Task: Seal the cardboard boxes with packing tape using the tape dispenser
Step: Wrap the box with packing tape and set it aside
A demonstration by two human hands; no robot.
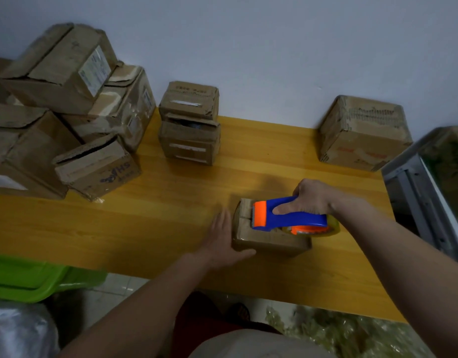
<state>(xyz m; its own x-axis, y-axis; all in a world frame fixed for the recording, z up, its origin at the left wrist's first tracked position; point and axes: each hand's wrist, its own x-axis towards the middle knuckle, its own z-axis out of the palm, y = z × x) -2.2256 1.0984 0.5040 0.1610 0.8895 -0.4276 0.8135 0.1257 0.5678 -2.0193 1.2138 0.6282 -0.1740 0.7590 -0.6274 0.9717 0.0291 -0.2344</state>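
Cardboard boxes (67, 120) crowd desk (150, 223) at left. Small box (264, 241), flaps w/ seam showing; left hand (224, 241) flat against it, right hand (313, 197) wrapped round blue-orange tape dispenser (287, 215) on top.

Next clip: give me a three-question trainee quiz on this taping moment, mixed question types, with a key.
1. True or false: the left hand lies flat against the small box being taped.
2. Which hand grips the tape dispenser? A) left B) right C) both
3. Fill in: the dispenser's blade end is coloured ____.

Key: 1 true. 2 B, the right hand holds the blue handle. 3 orange.
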